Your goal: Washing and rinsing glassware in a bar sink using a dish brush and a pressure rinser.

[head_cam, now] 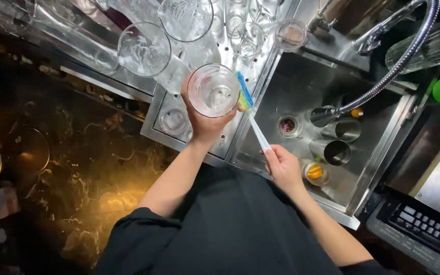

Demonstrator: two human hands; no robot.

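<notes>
Two bare hands work over the steel sink: the left hand wraps around a clear glass, the right hand grips a white-handled brush whose bristles touch its rim

A clear drinking glass is held upright, mouth toward the camera, above the perforated steel drainboard just left of the sink basin. A long-handled washing brush, with a white handle and blue, green and yellow bristles, slants up from lower right, its bristled head touching the glass's right rim.
</notes>
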